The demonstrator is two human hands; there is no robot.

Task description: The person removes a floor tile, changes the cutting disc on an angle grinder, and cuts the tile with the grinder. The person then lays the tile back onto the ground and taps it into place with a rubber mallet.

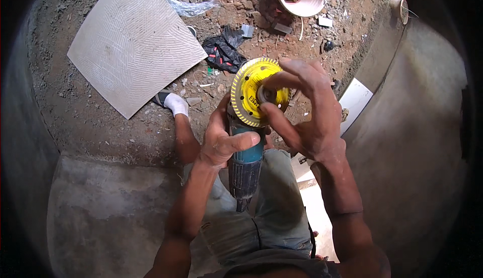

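Observation:
An angle grinder (247,160) with a teal and black body is held upright above my lap, its yellow cutting disc (246,84) facing me. My left hand (221,140) wraps round the grinder's body just below the disc, thumb across the front. At the disc's centre sits a dark round flange nut (267,95). The thumb and forefinger of my right hand (314,112) pinch this nut, with the other fingers curled above the disc's right edge. Part of the disc is hidden behind the right fingers.
A large tile (136,41) with combed ridges lies on the rubble at the left, near my foot in a white sock (176,104). Beyond the grinder are a black plastic bag (221,52) and a pale bucket (312,1). A white tile piece (356,101) leans by the right wall (407,127).

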